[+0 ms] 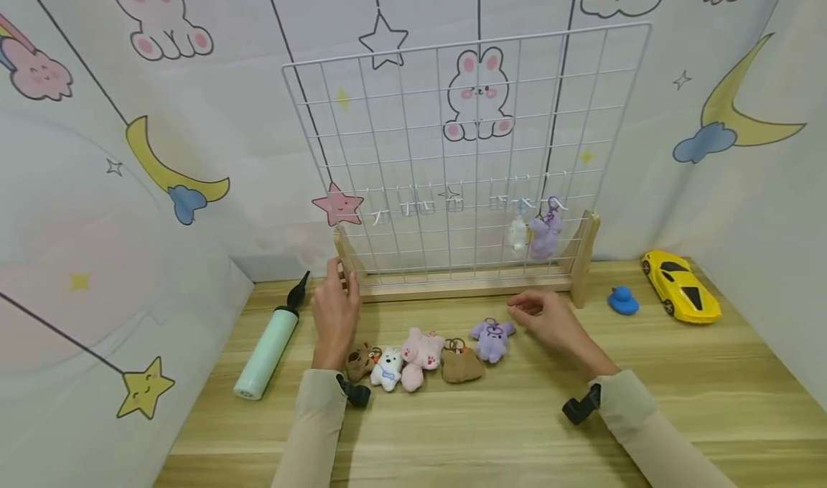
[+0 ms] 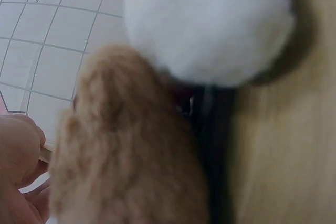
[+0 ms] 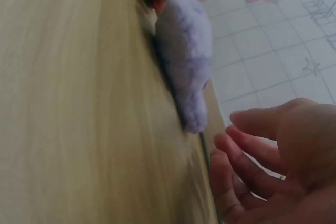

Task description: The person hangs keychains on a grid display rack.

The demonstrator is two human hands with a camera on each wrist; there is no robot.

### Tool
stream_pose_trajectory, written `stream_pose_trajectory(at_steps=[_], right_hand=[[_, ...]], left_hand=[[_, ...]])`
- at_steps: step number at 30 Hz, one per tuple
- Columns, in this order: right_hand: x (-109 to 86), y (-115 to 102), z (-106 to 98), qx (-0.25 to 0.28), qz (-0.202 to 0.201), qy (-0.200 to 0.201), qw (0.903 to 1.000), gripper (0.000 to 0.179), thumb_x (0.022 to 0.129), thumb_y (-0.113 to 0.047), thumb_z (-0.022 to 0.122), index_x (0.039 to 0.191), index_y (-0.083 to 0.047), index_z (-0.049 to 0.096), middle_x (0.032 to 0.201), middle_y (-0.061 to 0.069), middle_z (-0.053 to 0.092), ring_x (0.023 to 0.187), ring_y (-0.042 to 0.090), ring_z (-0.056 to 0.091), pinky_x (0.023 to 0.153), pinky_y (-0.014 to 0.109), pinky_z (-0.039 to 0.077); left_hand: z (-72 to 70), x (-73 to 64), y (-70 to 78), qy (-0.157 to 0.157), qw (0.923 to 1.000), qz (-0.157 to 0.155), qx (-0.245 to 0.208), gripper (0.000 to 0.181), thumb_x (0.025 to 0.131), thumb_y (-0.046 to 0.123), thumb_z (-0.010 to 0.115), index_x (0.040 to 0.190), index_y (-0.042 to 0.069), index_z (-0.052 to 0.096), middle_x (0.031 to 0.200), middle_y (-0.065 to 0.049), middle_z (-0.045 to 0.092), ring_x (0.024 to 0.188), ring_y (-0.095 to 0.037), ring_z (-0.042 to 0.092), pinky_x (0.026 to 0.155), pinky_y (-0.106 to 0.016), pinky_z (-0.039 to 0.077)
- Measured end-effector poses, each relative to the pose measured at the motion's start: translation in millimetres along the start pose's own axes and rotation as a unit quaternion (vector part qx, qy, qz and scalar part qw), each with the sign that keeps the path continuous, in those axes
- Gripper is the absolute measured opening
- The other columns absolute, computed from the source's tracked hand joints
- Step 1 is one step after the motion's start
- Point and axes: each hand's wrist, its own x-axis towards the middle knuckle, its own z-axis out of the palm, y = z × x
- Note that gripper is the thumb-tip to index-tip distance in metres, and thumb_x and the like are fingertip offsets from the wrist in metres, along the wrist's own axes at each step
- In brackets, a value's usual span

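Observation:
My left hand [image 1: 336, 312] is at the left wooden post [image 1: 343, 247] of a white wire grid rack [image 1: 413, 165], holding it between thumb and fingers. In the left wrist view a brown plush [image 2: 126, 145] and a white plush [image 2: 210, 24] block much of the scene. My right hand [image 1: 549, 323] hovers with loosely bent fingers, holding nothing, just right of a purple plush keychain [image 1: 492, 341]. In a row left of that lie a brown pouch-shaped plush [image 1: 462, 366], a pink plush [image 1: 421, 355], a white bear plush [image 1: 388, 369] and a brown bear plush [image 1: 360, 362].
Small hooks [image 1: 423, 207] line the grid; a white plush [image 1: 517, 234] and a purple plush [image 1: 545, 234] hang at its right. A mint hand pump [image 1: 268, 355] lies left. A blue rubber duck [image 1: 623, 301] and a yellow toy car [image 1: 681, 287] sit right.

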Motion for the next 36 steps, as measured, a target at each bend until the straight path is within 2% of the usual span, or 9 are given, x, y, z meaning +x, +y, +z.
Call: stream_pose_trajectory(at_steps=[4, 7, 13, 16, 22, 29, 32, 36], right_hand=[[3.0, 3.3, 7.1, -0.011, -0.018, -0.018, 0.9996, 0.03, 0.103, -0.031, 0.077, 0.118, -0.005, 0.08, 0.102, 0.006, 0.08, 0.089, 0.014, 0.069, 0.075, 0.026, 0.054], [2.7, 2.3, 11.3, -0.021, -0.049, -0.04, 0.9978, 0.033, 0.098, -0.033, 0.083, 0.116, -0.006, 0.08, 0.101, 0.005, 0.079, 0.088, 0.013, 0.068, 0.076, 0.025, 0.054], [0.1, -0.5, 10.3, -0.048, -0.135, -0.073, 0.9869, 0.014, 0.098, -0.027, 0.083, 0.111, -0.021, 0.082, 0.112, -0.003, 0.077, 0.105, 0.019, 0.067, 0.09, 0.037, 0.054], [-0.8, -2.7, 6.2, -0.051, -0.153, -0.092, 0.9825, 0.01, 0.098, -0.024, 0.083, 0.108, -0.025, 0.082, 0.114, -0.007, 0.076, 0.109, 0.021, 0.067, 0.09, 0.039, 0.053], [-1.8, -5.7, 2.3, -0.063, -0.16, -0.11, 0.979, 0.004, 0.098, -0.02, 0.083, 0.102, -0.021, 0.084, 0.107, -0.006, 0.077, 0.101, 0.017, 0.067, 0.084, 0.036, 0.054], [-2.2, -7.8, 1.3, -0.061, -0.15, -0.11, 0.9806, 0.005, 0.101, -0.016, 0.078, 0.099, -0.017, 0.083, 0.1, -0.005, 0.076, 0.092, 0.009, 0.064, 0.079, 0.028, 0.053], [-1.8, -10.0, 0.9, -0.073, -0.138, -0.093, 0.9834, 0.007, 0.104, -0.018, 0.075, 0.102, -0.017, 0.081, 0.098, -0.005, 0.077, 0.092, 0.009, 0.066, 0.082, 0.03, 0.055], [0.5, -13.9, -0.2, -0.079, -0.129, -0.047, 0.9874, 0.008, 0.105, -0.018, 0.073, 0.103, -0.015, 0.081, 0.096, -0.003, 0.079, 0.092, 0.011, 0.071, 0.085, 0.035, 0.059]], left_hand=[[-0.8, 0.2, 0.0, -0.001, 1.0, 0.0, 0.0, 0.038, 0.111, 0.024, 0.064, 0.144, 0.007, 0.059, 0.117, -0.027, 0.08, 0.097, -0.043, 0.081, 0.075, -0.058, 0.065], [-0.8, -0.1, 0.4, -0.002, 1.0, 0.0, -0.001, 0.038, 0.11, 0.023, 0.065, 0.144, 0.007, 0.059, 0.117, -0.027, 0.079, 0.097, -0.043, 0.081, 0.075, -0.058, 0.065], [0.2, 0.0, 1.3, -0.003, 1.0, -0.001, 0.0, 0.037, 0.11, 0.023, 0.065, 0.143, 0.007, 0.059, 0.117, -0.026, 0.08, 0.098, -0.042, 0.081, 0.076, -0.058, 0.065], [0.5, 0.3, 1.4, -0.002, 1.0, 0.0, 0.0, 0.037, 0.111, 0.024, 0.064, 0.143, 0.007, 0.059, 0.118, -0.026, 0.08, 0.098, -0.042, 0.081, 0.076, -0.058, 0.065], [0.3, 0.1, 0.0, 0.002, 1.0, 0.002, -0.002, 0.037, 0.11, 0.024, 0.065, 0.143, 0.007, 0.059, 0.117, -0.026, 0.08, 0.097, -0.042, 0.081, 0.075, -0.058, 0.065], [0.3, -0.4, -0.3, 0.008, 0.9999, 0.007, -0.002, 0.037, 0.11, 0.023, 0.066, 0.143, 0.007, 0.059, 0.116, -0.026, 0.08, 0.096, -0.043, 0.081, 0.075, -0.059, 0.065], [-0.1, -0.3, 0.0, 0.004, 1.0, 0.003, 0.0, 0.037, 0.11, 0.023, 0.066, 0.143, 0.007, 0.059, 0.116, -0.026, 0.08, 0.096, -0.043, 0.081, 0.075, -0.058, 0.065], [-0.6, -0.7, 0.4, -0.003, 1.0, -0.005, 0.002, 0.037, 0.111, 0.024, 0.064, 0.144, 0.008, 0.058, 0.118, -0.026, 0.08, 0.098, -0.042, 0.081, 0.075, -0.057, 0.065]])
